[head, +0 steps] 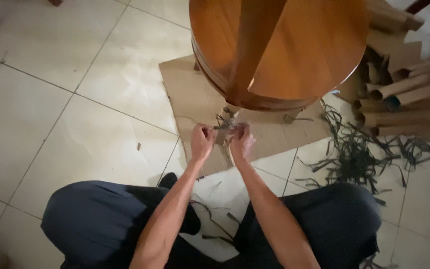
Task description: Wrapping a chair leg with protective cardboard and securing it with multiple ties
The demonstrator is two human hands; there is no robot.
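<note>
We see a pale tiled floor (75, 124), a flat cardboard sheet (190, 89) on it, and rolled cardboard tubes (409, 99) piled at right.

Thin dark strap (223, 125), a narrow flat band of stiff material, tangled into a small knot of loops and loose ends at the foot of a cardboard-wrapped wooden leg (226, 130). The knot sits just above the flat brown cardboard sheet (187, 94) on the tiled floor, below the rim of the round wooden table (319, 45). Left hand (202, 142) and right hand (241, 143), both closed, pinch the strap from either side; its ends stick out upward between them.
</note>
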